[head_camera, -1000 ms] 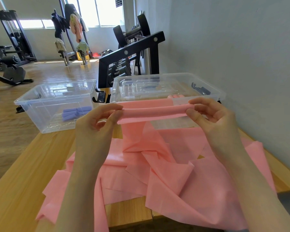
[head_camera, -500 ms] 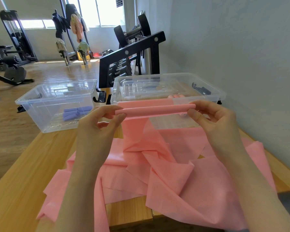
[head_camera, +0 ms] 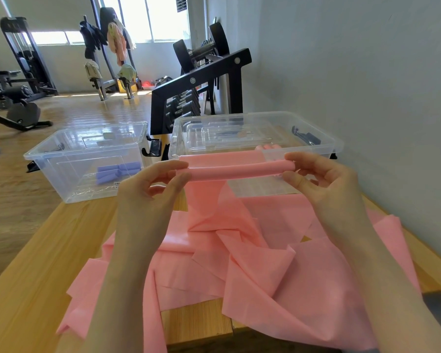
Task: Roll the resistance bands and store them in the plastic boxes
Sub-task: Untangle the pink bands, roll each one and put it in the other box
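A long pink resistance band (head_camera: pixel 239 250) lies crumpled over the wooden table (head_camera: pixel 36 276). Its upper end is wound into a thin roll (head_camera: pixel 234 170) held level in the air. My left hand (head_camera: pixel 150 192) pinches the roll's left end and my right hand (head_camera: pixel 323 182) pinches its right end. Behind the roll stands a clear plastic box (head_camera: pixel 321 146) with a pink roll (head_camera: pixel 265 147) partly showing inside. A second clear box (head_camera: pixel 46 159) at the left holds a rolled purple band (head_camera: pixel 117 170).
A grey wall (head_camera: pixel 367 85) runs along the table's right side. A black dumbbell rack (head_camera: pixel 201 85) stands behind the boxes. Gym machines (head_camera: pixel 18 85) stand on the wooden floor at far left. The table's near edge is under the band.
The flat folded end between my fingers has been turned into a tighter, rounder roll. Both hands stay at about the same height in front of the right box.
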